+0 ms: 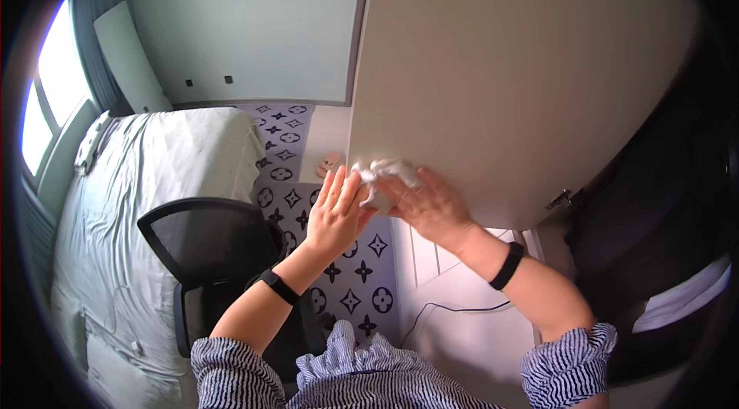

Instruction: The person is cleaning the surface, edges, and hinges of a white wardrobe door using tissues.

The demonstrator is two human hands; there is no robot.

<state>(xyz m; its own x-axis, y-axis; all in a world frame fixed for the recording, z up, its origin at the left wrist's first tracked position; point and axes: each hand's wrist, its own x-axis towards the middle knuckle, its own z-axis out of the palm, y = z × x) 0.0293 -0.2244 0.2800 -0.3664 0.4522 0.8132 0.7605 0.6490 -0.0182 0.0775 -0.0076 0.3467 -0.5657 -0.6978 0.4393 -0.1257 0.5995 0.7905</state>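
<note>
A crumpled white cloth (395,171) lies against the lower edge of a large beige cabinet door (508,74), near its left corner. My right hand (436,209) is spread over the cloth, pressing it to the door with its fingers pointing up and left. Beside the cloth's left end, my left hand (335,218) has its fingers close together at the door's corner. Whether those fingers grip the cloth or the door edge cannot be told. Each wrist carries a black band.
A black mesh-back chair (208,241) stands at left, before a bed with a pale cover (133,195). Patterned mats (349,270) lie on the floor. A dark cable (456,308) runs below my right arm. A metal hinge (561,199) joins the door beside a dark interior.
</note>
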